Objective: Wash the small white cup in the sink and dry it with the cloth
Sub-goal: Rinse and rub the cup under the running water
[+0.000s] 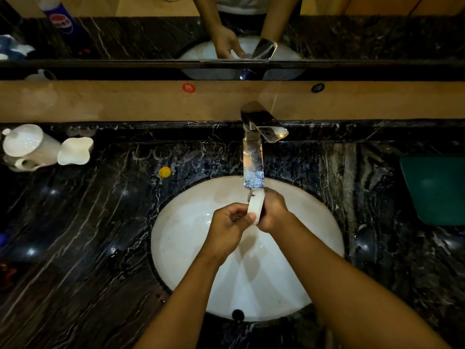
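Washing stage, drying not begun. My left hand (pixel 230 222) and right hand (pixel 273 210) both grip small white cup (pixel 256 206) over sink (pixel 176 248), right under faucet (pixel 253 167) spout at basin's 12 o'clock. Left fingers curled, thumb pinching lower rim; right fingers wrapped round far side. Cup lies tipped on side, axis running roughly 9-to-3; which end is mouth, cannot tell. Green cloth (pixel 437 190) waits on counter at 3 o'clock, untouched. Left: finish rinse, dry.
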Tool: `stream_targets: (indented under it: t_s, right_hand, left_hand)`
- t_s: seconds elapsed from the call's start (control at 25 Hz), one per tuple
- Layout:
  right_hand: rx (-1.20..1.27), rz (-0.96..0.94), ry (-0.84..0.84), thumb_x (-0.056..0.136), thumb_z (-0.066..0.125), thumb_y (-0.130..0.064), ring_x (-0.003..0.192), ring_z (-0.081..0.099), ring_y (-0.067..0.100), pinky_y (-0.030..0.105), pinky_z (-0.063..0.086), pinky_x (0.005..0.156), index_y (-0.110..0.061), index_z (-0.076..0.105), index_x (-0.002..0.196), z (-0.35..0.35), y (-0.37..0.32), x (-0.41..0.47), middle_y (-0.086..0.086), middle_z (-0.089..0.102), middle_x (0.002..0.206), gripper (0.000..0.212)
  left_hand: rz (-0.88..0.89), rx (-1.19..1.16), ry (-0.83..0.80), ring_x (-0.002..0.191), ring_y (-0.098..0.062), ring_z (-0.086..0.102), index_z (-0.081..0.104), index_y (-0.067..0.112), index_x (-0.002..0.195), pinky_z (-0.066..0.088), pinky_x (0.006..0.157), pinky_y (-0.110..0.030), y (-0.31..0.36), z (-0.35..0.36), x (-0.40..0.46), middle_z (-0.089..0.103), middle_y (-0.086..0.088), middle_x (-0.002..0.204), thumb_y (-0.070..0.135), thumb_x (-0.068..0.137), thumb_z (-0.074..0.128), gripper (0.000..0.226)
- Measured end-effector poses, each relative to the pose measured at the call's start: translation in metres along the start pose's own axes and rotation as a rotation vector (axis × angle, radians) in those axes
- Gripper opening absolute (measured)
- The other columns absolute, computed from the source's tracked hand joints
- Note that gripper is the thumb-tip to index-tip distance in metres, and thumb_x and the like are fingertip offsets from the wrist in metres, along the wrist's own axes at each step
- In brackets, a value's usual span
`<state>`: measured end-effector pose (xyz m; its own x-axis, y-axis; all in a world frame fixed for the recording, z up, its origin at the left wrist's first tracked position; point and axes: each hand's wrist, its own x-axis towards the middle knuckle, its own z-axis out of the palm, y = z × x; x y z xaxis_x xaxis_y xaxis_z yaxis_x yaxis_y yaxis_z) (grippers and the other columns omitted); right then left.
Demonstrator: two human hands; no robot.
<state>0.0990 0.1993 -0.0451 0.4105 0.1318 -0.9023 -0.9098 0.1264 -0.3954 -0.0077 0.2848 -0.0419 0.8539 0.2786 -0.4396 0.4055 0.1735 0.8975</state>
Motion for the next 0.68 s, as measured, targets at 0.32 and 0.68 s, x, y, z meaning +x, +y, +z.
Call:
stream_targets:
  t_s: [0.32,0.68]
  right_hand:
    - [-0.191,-0.462,0.354,0.102,0.037,-0.01,0.097,0.066,0.033,0.037,0.055,0.084,-0.012,0.066,0.1,0.018,0.031,-0.007,0.016,0.07,0.107,0.029]
    - [-0.127,-0.31,0.05,0.088,0.052,-0.036,0.088,0.074,0.029,0.041,0.059,0.072,-0.013,0.071,0.1,0.012,0.034,0.004,0.011,0.077,0.095,0.032]
  left_hand:
    - [-0.155,-0.133,0.246,0.071,-0.004,0.072,0.076,0.047,0.073,0.058,0.075,-0.033,0.01,0.021,0.015,0.077,0.014,0.072,0.041,0.107,0.042,0.049]
    - [-0.03,-0.163,0.404,0.07,-0.012,0.07,0.075,0.031,0.071,0.056,0.066,-0.032,-0.003,0.027,0.032,0.074,0.004,0.071,0.043,0.103,0.05,0.042]
